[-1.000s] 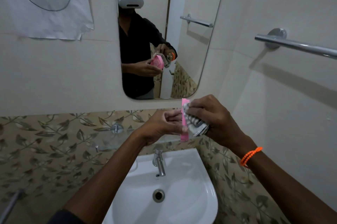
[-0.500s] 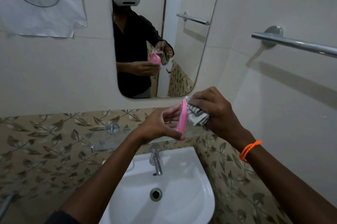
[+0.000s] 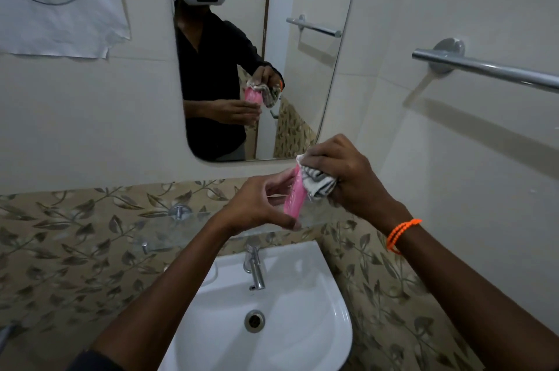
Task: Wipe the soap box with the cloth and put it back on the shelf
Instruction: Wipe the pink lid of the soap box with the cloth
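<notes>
The pink plastic soap box [image 3: 294,195] is held up on edge above the white ceramic washbasin [image 3: 314,337], in front of the leaf-patterned tile band and just below the wall mirror [image 3: 317,98]. Its long axis is seen running steeply, from a lower end near the left thumb to an upper end tilted up and to the right, so that only a narrow pink face is presented to the camera. It is gripped by the left hand [image 3: 257,207], whose fingers are curled round its left side and whose thumb is set beneath its lower end. The grey-and-white striped cloth [image 3: 317,183] is bunched in the right hand [image 3: 344,177], whose fingers are closed over it, and it is pressed against the right face of the box near the upper end. The two hands are thus brought close together, with only the box and the cloth between them.

The wiping stage is judged to be in hand. The glass shelf [image 3: 181,237] lies below and to the left of the box, between the hands and the chrome tap [image 3: 255,268]. The left hand is the nearer to it, so the return would likely be made by that hand, with the box lowered and turned from on edge to flat.
</notes>
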